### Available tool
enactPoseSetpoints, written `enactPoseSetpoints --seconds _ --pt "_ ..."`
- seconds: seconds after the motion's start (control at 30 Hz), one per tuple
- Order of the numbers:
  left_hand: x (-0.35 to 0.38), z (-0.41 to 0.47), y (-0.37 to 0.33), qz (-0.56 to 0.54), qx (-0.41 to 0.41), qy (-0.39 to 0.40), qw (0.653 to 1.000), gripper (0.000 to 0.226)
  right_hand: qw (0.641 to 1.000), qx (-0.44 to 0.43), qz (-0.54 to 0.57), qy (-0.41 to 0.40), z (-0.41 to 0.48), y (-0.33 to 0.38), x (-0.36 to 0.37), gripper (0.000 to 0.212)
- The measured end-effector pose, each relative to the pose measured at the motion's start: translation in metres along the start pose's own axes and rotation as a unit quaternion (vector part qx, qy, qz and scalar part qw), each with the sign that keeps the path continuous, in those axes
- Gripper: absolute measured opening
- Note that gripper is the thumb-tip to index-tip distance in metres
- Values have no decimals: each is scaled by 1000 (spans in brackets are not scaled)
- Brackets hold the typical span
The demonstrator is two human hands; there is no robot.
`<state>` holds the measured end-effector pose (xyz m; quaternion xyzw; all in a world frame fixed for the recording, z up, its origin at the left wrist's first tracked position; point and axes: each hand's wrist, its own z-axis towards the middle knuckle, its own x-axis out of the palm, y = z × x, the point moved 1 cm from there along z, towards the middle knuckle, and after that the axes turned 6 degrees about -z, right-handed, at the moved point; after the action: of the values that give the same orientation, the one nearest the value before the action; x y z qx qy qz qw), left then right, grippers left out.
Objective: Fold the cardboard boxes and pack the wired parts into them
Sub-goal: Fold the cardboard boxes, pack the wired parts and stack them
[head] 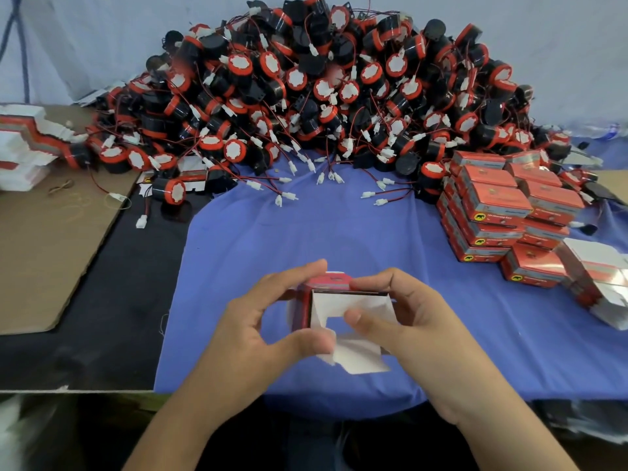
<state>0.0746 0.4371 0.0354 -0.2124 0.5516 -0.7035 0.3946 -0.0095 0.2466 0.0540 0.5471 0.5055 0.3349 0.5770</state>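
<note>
Edgewise, left hand (253, 322), right hand (413, 321) pinch box (334, 300).

Pale blue-grey wall (85, 39), blue cloth (306, 232) over black tabletop (102, 300)

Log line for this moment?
step: folding box | left hand: grips box | right hand: grips box | parts: heaped behind | closed boxes: right

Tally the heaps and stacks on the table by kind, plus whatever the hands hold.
Heap of wired parts: 1
Pile of closed red boxes: 1
Stacks of flat box blanks: 2
Half-folded box, held: 1
Total: 5
</note>
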Motion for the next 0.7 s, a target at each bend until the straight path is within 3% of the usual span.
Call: enactPoseSetpoints --seconds 0.1,0.27,0.33,0.5,0.7 --pt "9 1 4 26 -12 -27 999 45 999 -33 -22 27 -2 4 3 19" --pt "8 1 12 -1 -33 -111 993 34 983 -22 141 116 -2 4 -11 41" --pt "7 1 12 -10 -41 -118 992 33 980 -29 155 124 -2 1 -15 44" --pt "10 0 10 -10 -24 -125 992 34 993 -81 56 58 2 -9 -6 44" --pt "20 -1 11 -5 30 -174 984 38 989 -141 14 -32 1 -9 13 37"
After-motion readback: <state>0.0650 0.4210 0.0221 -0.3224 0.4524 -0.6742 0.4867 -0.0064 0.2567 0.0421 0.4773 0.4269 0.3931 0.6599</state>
